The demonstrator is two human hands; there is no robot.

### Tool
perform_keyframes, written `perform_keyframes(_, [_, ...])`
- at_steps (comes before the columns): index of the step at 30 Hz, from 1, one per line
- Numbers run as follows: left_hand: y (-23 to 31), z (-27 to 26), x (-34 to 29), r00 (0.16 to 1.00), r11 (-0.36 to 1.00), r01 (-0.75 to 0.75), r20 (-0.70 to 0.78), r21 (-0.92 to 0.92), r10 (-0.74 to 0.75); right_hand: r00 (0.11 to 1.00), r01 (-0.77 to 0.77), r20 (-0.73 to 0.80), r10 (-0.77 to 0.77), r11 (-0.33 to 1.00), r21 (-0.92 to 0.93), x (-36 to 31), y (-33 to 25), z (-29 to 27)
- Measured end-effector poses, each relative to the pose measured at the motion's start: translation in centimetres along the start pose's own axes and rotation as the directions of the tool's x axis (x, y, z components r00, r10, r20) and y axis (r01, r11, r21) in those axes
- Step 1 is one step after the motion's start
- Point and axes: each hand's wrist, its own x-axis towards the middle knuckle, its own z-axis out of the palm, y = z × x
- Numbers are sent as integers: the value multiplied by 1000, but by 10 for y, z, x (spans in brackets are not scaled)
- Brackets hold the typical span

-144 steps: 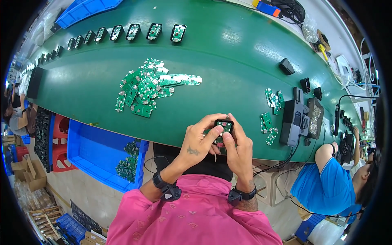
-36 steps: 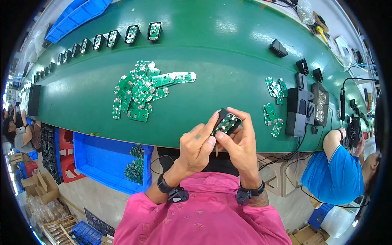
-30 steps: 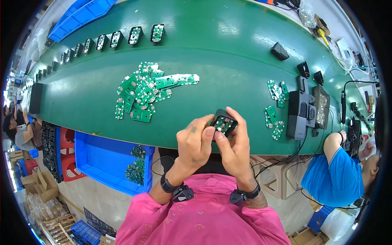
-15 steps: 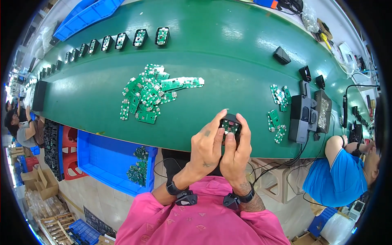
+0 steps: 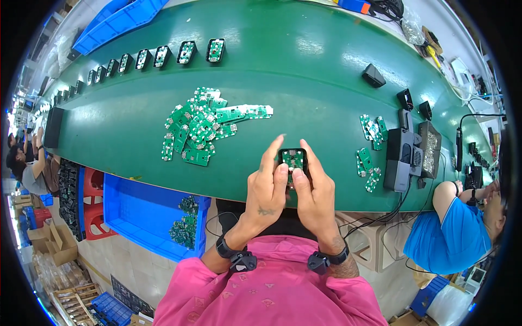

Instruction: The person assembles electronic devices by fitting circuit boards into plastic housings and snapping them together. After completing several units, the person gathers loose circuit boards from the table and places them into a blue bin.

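Observation:
Between my two hands, at the table's near edge, is a black plastic housing [image 5: 305,157] with a green circuit board [image 5: 293,157] inside it. My left hand [image 5: 266,190] grips its left side, the thumb pressing on the board and the index finger stretched out past the rim. My right hand [image 5: 314,193] holds the right side, its thumb also on the board. The thumbs cover the lower part of the board. A heap of loose green circuit boards [image 5: 198,125] lies to the left of my hands.
Black housings with boards in them [image 5: 216,50] form a row along the far left. A dark grey device [image 5: 399,157], a tray of small metal parts [image 5: 430,146] and more boards [image 5: 365,158] are on the right. A blue bin [image 5: 147,217] stands below left; a co-worker [image 5: 451,228] sits at right.
The housing has shifted slightly left and tipped so its board faces up more fully. My left index finger has come away from the far rim, and my hands have moved a little apart.

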Motion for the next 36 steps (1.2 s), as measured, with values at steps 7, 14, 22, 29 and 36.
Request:
perform_keyframes(7, [-13, 1, 8, 942, 914, -309, -46, 262, 332, 963, -244, 169, 207, 940, 237, 6, 4, -8])
perform_keyframes(14, [-22, -7, 17, 945, 913, -303, -37, 274, 324, 946, -296, 214, 245, 920, 257, 14, 9, -1])
perform_keyframes(22, [-42, -31, 9, 963, 967, -129, -203, 219, 175, 968, -211, 184, 170, 949, 236, 145, 33, 22])
perform_keyframes(29, [-64, -23, -8, 895, 802, -312, -126, 510, 428, 951, -254, 198, 236, 964, 74, 282, 68, 77])
perform_keyframes(36, [-65, -26, -9, 866, 774, -332, -150, 539, 476, 971, -155, 133, 199, 947, -282, 286, 75, 59])
